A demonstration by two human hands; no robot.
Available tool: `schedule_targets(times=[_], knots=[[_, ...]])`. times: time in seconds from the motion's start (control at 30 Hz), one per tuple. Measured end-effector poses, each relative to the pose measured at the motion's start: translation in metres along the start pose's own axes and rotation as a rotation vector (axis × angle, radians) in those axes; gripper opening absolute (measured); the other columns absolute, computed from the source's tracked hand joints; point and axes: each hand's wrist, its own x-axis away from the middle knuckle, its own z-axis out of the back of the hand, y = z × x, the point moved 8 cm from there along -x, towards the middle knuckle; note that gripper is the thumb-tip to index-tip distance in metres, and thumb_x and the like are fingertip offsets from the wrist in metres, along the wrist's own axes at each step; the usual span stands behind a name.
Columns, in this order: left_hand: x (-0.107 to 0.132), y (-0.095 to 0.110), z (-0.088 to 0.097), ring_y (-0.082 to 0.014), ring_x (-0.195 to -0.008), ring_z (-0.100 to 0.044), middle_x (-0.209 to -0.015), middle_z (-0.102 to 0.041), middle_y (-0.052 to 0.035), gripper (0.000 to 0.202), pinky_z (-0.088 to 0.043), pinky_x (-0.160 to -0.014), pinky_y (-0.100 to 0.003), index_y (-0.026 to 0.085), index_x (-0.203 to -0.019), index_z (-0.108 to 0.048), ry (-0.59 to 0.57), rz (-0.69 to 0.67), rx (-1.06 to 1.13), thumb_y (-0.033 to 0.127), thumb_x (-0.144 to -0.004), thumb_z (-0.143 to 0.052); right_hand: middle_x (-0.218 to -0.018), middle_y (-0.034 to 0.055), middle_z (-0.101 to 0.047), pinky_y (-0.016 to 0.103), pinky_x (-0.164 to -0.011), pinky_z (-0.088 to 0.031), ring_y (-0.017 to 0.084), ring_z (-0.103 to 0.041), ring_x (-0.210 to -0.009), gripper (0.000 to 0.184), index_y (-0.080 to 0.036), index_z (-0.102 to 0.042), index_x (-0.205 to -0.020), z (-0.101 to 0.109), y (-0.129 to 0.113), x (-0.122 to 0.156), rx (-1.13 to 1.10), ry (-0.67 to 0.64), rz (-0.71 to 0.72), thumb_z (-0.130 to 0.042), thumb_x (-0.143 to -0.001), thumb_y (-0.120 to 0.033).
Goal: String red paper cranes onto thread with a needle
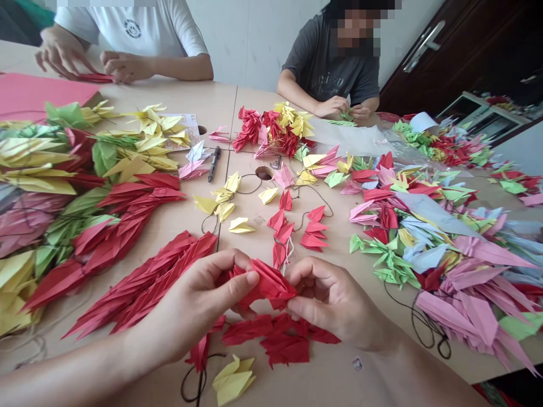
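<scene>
Red origami paper crane pinched in the air above the tan counter, between left hand and right hand. Left hand: narrow grip, thumb and fingers closed on the crane's near side. Right hand: equally narrow, fingers curled against the opposite side. Directly below: loose pile of flat red paper cranes, not touching either hand. Just beside left hand: long overlapping bank of red paper cranes. Below the pile: yellow paper crane, near looped black cord. Farther along the counter: black pen beside pink paper cranes; large mixed-colour heaps of paper cranes to the right. Across the counter: co-worker in white T-shirt, hands on red paper strip; second co-worker in grey T-shirt, hands at small green paper piece.
</scene>
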Motion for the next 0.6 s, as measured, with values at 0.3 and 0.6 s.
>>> schedule_targets(times=[0.3, 0.6], knots=[[0.011, 0.019, -0.021, -0.0119, -0.061, -0.055, -0.068, -0.063, -0.001, 0.022, -0.047, -0.057, -0.019, 0.019, -0.072, -0.067, -0.145, -0.205, -0.348, 0.035, -0.086, -0.066, -0.094, 0.0008, -0.068, 0.023, -0.076, -0.053, 0.012, -0.066, -0.086, 0.03, -0.024, -0.061, -0.111, -0.002, -0.011, 0.005, 0.177, -0.042, 0.076, -0.072, -0.083, -0.021], [0.004, 0.01, -0.014, -0.0097, -0.059, -0.051, -0.067, -0.06, 0.0004, 0.027, -0.044, -0.053, -0.017, 0.018, -0.076, -0.066, -0.107, -0.053, -0.214, 0.044, -0.082, -0.07, -0.059, -0.0026, -0.06, 0.02, -0.036, -0.039, 0.011, -0.054, -0.044, 0.036, -0.027, -0.057, -0.074, 0.062, -0.054, 0.028, -0.054, 0.256, 0.278, -0.083, -0.067, -0.051]])
